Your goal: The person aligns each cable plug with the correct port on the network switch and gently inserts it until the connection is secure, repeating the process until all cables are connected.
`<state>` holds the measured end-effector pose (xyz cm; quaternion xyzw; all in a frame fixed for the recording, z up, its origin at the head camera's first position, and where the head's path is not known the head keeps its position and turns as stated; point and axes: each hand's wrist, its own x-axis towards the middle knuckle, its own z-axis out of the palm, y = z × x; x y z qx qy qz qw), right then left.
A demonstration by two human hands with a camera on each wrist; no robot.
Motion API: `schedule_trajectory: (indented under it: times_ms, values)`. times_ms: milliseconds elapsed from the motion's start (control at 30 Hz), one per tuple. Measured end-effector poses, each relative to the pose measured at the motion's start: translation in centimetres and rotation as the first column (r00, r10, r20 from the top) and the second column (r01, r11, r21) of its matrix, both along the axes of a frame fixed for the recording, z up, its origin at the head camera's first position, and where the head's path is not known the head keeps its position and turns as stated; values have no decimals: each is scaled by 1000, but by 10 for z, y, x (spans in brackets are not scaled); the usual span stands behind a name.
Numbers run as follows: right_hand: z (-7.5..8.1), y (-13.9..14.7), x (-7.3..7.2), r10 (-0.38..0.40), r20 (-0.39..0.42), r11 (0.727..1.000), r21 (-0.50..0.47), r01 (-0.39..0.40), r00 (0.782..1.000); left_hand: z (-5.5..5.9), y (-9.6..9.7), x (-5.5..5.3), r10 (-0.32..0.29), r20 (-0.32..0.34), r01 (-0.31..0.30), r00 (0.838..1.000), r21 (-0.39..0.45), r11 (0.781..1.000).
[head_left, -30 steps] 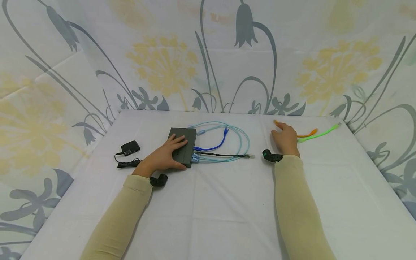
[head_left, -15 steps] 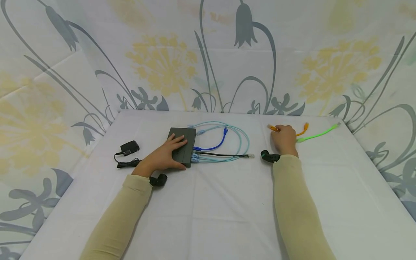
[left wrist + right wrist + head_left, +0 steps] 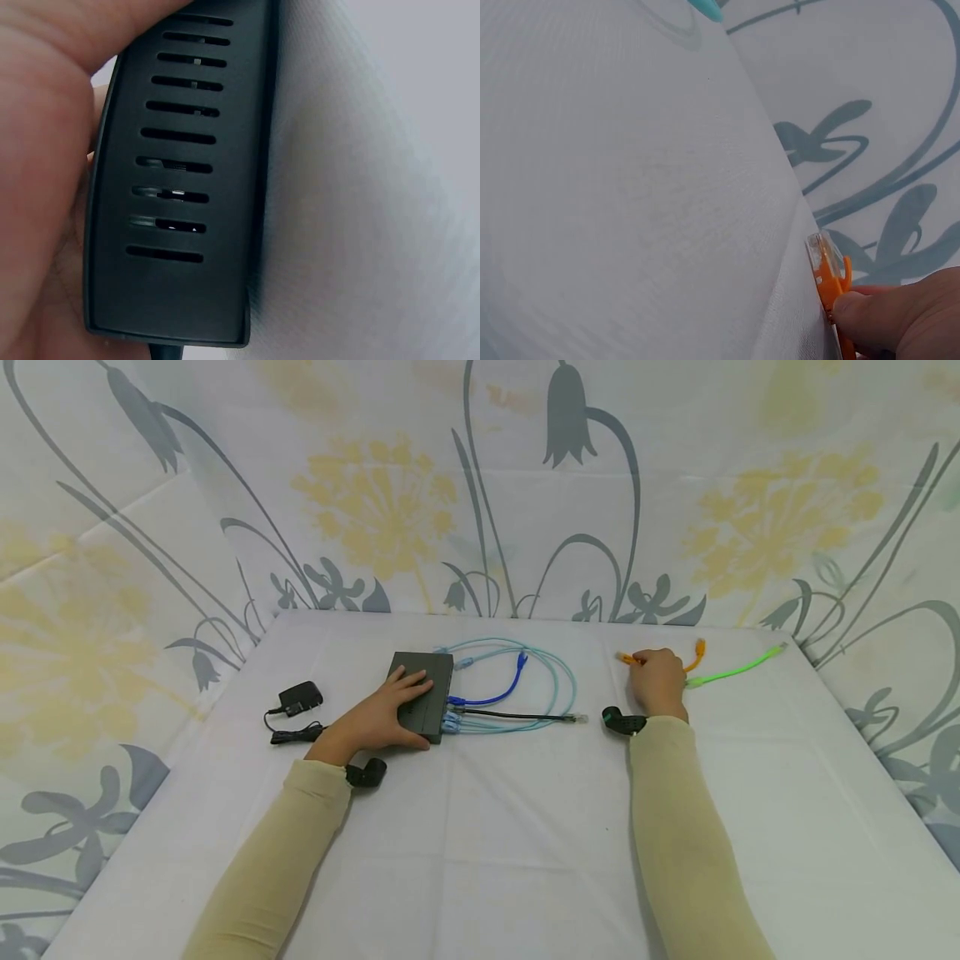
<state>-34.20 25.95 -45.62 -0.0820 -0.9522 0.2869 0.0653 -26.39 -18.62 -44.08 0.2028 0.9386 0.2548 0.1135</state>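
My left hand point(image 3: 382, 718) holds the black network switch point(image 3: 429, 714), its fingers spread over the top and its thumb at the near side. In the left wrist view, the slotted side of the switch point(image 3: 172, 172) fills the middle, beside the hand. My right hand point(image 3: 658, 683) pinches an orange Ethernet cable point(image 3: 829, 289) just behind its clear plug, between thumb and finger. The cable's other end rises beyond the hand in the head view. Immediately to the right lies a bright green cable point(image 3: 738, 671), one end partly behind the hand.
Light blue point(image 3: 574, 685), dark blue point(image 3: 495, 699) and black point(image 3: 517, 717) cables run from the switch's right side across the white tabletop. A black power adapter point(image 3: 300, 698) with its bundled cord lies left of the switch. Floral cloth point(image 3: 480, 527) hangs behind the table.
My right hand has pulled in slightly, turning the orange cable so its plug points left and its far end swings up. The left hand and switch have stayed put.
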Motion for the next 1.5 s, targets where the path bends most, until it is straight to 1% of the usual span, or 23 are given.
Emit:
schedule_trajectory:
  times_ms: [267,500,733,1000,1233,1500]
  values:
    - [0,1,1,1,14,1000,5,-1,1000,0,0,0,-4,3,4,1000,-1,1000]
    - [0,0,1,28,3,999,28,-28,1000,0,0,0,-6,-4,6,1000,-4,1000]
    - [1,0,3,30,45,999,-24,-29,999,1,0,0,-3,3,3,1000,-6,1000]
    - [2,-1,5,37,59,998,-50,-34,998,1,0,0,-5,-2,5,1000,0,1000]
    - [2,-5,6,60,46,993,-105,-54,997,1,0,1,-6,-2,6,1000,3,1000]
    - [0,-8,6,91,-4,990,-112,-91,996,3,1,3,-1,6,1,1000,18,1000]
